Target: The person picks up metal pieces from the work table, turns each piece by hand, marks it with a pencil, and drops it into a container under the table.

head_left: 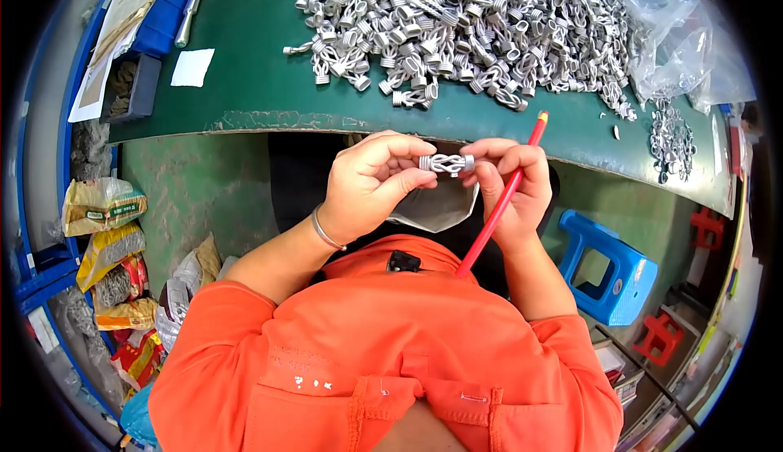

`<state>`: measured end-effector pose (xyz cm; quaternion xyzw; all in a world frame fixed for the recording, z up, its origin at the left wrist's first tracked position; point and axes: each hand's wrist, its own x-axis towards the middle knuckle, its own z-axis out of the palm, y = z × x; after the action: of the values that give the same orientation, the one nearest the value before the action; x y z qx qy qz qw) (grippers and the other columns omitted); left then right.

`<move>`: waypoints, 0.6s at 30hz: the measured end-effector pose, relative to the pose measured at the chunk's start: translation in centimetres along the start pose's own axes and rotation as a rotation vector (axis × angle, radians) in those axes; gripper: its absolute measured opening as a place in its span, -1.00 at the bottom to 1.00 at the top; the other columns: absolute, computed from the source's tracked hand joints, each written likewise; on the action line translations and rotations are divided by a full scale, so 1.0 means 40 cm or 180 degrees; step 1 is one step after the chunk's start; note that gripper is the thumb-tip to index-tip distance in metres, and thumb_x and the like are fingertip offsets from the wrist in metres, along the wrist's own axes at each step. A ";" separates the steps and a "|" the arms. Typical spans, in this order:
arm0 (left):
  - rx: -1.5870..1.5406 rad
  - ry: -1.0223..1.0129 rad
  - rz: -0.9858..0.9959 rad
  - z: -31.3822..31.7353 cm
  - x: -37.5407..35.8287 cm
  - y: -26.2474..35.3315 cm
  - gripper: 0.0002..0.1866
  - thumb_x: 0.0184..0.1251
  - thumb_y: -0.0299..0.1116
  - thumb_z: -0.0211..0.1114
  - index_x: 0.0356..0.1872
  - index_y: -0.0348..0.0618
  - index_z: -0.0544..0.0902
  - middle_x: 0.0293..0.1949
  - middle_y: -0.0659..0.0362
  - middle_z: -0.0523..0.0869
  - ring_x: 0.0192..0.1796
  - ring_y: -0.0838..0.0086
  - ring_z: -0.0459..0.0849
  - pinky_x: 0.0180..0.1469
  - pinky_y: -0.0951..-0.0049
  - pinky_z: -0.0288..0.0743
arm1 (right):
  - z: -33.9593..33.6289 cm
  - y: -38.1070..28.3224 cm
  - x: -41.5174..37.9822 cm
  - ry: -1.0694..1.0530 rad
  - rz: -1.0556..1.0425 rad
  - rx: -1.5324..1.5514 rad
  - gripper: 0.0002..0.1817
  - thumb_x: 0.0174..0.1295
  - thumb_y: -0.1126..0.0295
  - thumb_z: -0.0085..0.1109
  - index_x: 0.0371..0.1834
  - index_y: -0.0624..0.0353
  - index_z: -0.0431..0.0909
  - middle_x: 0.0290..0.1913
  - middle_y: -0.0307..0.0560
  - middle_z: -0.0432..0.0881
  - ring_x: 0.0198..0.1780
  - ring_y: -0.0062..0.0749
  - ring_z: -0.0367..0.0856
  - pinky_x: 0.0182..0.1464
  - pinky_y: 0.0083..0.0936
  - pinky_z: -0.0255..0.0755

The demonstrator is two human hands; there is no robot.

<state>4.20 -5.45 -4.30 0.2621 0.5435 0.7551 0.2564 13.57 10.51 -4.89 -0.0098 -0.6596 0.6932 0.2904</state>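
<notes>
- Nearest my cam: wearer's orange short-sleeved shirt [367, 313], bottom centre.
- Silvery metal piece w/ looped, twisted middle and ribbed ends [447, 164], mid-frame, long axis approx. L–R, btwn both hands' fingertips; neither hand clearly nearer.
- L hand [357, 184]: thumb + fingers clamped on its left end.
- R hand [519, 197]: fingertips pinch its right end; slim red stick w/ yellowish tip [503, 201] slants thru the fingers.
- Pile of similar grey pieces [481, 32], upper centre, on green table [253, 85].
- Fingers partly cover piece's ends; can't tell exact pad contact.
</notes>
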 end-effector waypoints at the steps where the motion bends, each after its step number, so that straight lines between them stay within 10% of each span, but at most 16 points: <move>1: -0.0002 0.0003 -0.0012 0.000 -0.002 0.003 -0.75 0.16 -0.67 0.29 -0.11 -0.41 0.58 -0.24 0.12 0.62 -0.23 0.50 0.71 -0.15 0.56 0.62 | -0.001 0.002 -0.006 -0.0042 0.0247 0.0295 -0.76 0.21 0.65 0.15 -0.36 0.22 0.23 -0.21 0.14 0.59 -0.30 -0.45 0.63 -0.25 -0.56 0.57; 18: 0.1923 -0.0241 0.0848 -0.009 0.006 0.008 -0.70 -0.04 -0.67 0.39 -0.21 -0.27 0.62 -0.10 0.07 0.60 -0.16 0.38 0.62 -0.13 0.50 0.54 | -0.046 -0.024 0.025 -0.0343 -0.1160 -0.1384 -0.66 -0.13 0.73 0.31 -0.55 0.16 0.29 -0.29 0.08 0.66 -0.26 -0.13 0.63 -0.20 -0.35 0.50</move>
<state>3.74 -5.60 -4.05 0.4229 0.6939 0.5764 0.0861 13.85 12.58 -3.86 0.0837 -0.7981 0.4714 0.3658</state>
